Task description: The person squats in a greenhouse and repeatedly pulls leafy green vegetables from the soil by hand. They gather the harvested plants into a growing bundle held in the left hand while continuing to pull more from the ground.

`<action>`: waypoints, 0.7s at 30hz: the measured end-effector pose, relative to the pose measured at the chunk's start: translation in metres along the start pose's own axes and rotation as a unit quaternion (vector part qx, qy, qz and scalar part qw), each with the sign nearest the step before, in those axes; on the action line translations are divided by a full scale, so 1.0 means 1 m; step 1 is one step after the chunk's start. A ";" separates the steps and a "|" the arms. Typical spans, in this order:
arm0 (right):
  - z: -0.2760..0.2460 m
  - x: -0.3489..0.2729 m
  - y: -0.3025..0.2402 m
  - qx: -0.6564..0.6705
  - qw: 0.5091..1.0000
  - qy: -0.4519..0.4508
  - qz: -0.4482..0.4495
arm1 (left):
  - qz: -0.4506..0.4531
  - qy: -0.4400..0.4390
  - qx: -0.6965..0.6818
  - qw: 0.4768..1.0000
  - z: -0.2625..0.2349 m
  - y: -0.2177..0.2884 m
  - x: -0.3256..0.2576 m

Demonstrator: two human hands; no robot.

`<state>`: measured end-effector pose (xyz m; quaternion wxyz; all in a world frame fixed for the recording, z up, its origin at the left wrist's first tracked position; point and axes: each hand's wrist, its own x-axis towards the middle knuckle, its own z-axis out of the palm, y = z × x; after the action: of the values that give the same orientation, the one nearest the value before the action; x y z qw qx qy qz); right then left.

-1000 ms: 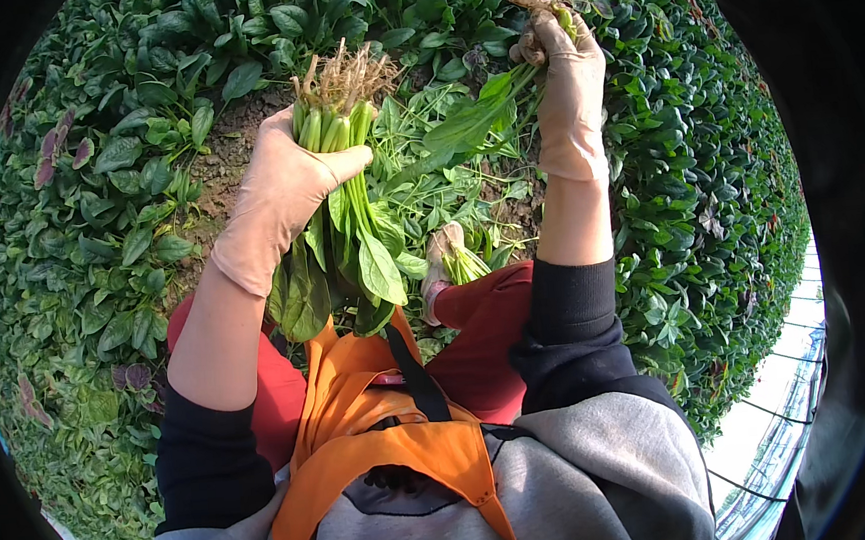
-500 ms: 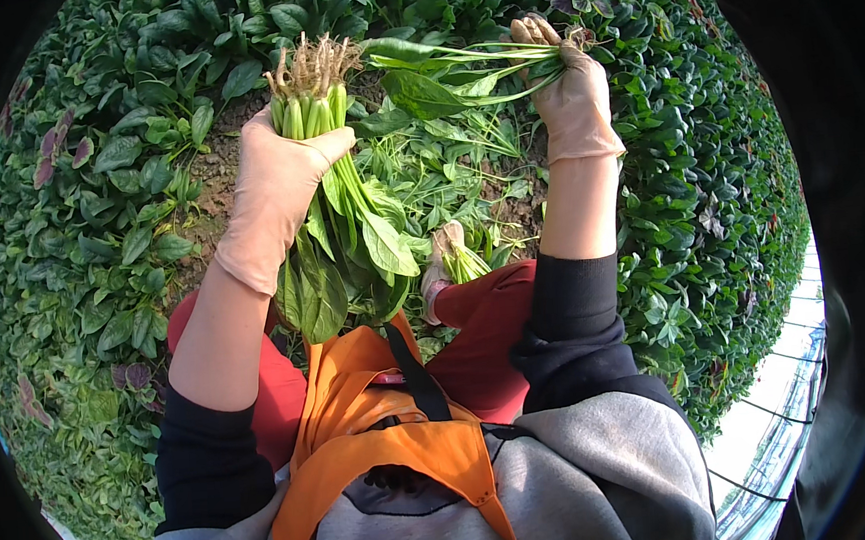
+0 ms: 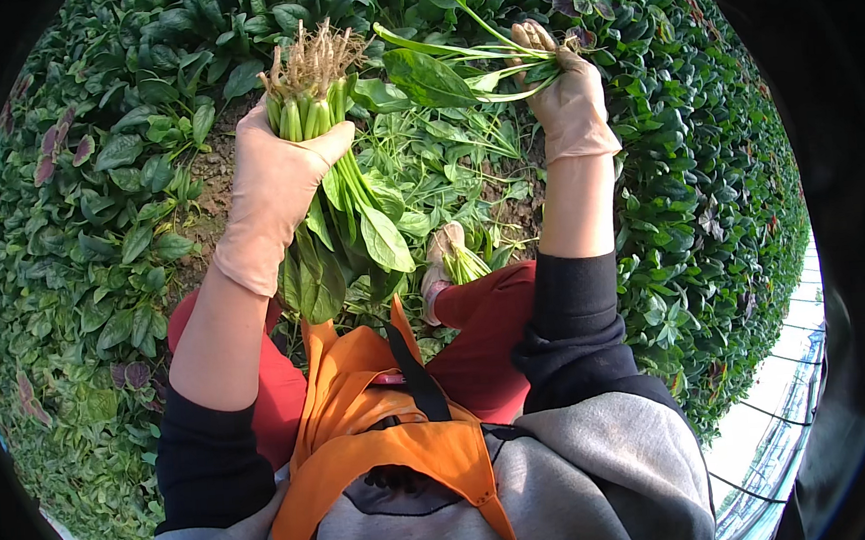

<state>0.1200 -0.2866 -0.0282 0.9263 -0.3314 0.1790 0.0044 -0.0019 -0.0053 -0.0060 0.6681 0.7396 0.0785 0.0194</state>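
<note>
My gloved left hand (image 3: 280, 165) is closed round the stems of a thick spinach bunch (image 3: 375, 232). Its brown roots (image 3: 314, 62) point up and away from me, and the leaves hang down towards my lap. Farther right, at about the same height, my gloved right hand (image 3: 562, 90) grips a spinach plant (image 3: 431, 75) near its root end. That plant's thin stems and broad leaves reach left, towards the bunch. The two hands are apart.
Dense spinach plants (image 3: 692, 182) grow on the right, and more rows (image 3: 111, 262) stand on the left. Loose leaves (image 3: 443, 139) lie on brown soil between them. A small cut bundle (image 3: 466, 265) rests by my shoe (image 3: 444, 244). An orange apron (image 3: 350, 376) covers my lap.
The spinach plant in my right hand has turned, and one of its leaves now points up. The bunch in my left hand has risen slightly.
</note>
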 end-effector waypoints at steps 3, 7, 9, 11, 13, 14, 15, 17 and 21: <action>0.010 -0.010 0.011 -0.099 0.991 -0.006 -0.092 | 0.068 -0.043 0.012 0.997 0.004 -0.001 -0.002; 0.027 -0.026 0.026 -0.179 0.975 -0.062 -0.117 | 0.086 -0.143 0.013 0.986 0.012 -0.005 -0.005; 0.033 -0.034 0.033 -0.188 0.974 -0.088 -0.091 | 0.065 -0.184 -0.024 0.980 0.016 -0.007 -0.007; 0.038 -0.039 0.037 -0.180 0.974 -0.125 -0.056 | 0.064 -0.171 -0.030 0.983 0.019 -0.009 -0.008; 0.041 -0.043 0.041 -0.166 0.970 -0.172 -0.030 | 0.056 -0.174 -0.041 0.982 0.020 -0.010 -0.008; 0.041 -0.045 0.042 -0.152 0.966 -0.208 -0.004 | 0.048 -0.174 -0.041 0.983 0.020 -0.010 -0.008; 0.042 -0.047 0.043 -0.154 0.965 -0.210 0.002 | 0.040 -0.175 -0.040 0.983 0.019 -0.010 -0.008; 0.043 -0.050 0.044 -0.178 0.958 -0.224 -0.014 | 0.053 -0.177 -0.037 0.982 0.019 -0.010 -0.007; 0.045 -0.053 0.039 -0.310 0.927 -0.170 -0.123 | 0.078 -0.178 -0.004 0.981 0.018 -0.009 -0.005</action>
<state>0.0800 -0.2222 -0.0021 0.7871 -0.6159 -0.0334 0.0024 -0.0054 -0.0227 -0.0160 0.6711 0.7322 -0.0997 -0.0599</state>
